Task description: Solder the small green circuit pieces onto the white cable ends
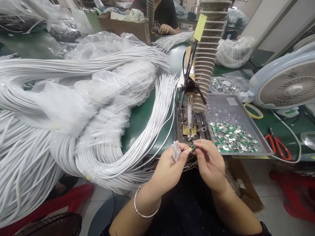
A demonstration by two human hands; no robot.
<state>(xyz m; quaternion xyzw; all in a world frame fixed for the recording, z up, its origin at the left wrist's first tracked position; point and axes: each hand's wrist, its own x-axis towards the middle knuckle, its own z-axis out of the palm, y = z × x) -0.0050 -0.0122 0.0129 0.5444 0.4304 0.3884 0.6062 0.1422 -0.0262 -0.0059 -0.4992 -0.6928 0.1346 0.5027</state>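
Observation:
My left hand (169, 165) is closed round a short bundle of white cable ends (176, 151), with coppery tips showing. Its thumb and forefinger reach toward a small green circuit-board connector (192, 147), which the fingertips of my right hand (209, 162) pinch. A thin strand of solder wire (209, 157) runs across my right fingers. Just beyond the fingertips, a soldering iron (190, 114) points down over a yellow sponge (189, 130) in a dark holder. Whether a cable end touches the connector is hidden by my fingers.
Large bundles of white cable (103, 160), partly in plastic bags, cover the left side. A grey tray (221, 101) of loose connectors stands right, beside red-handled scissors (278, 147) and a fan (290, 78). A ribbed hose (206, 49) hangs above the iron. Another person (166, 16) sits opposite.

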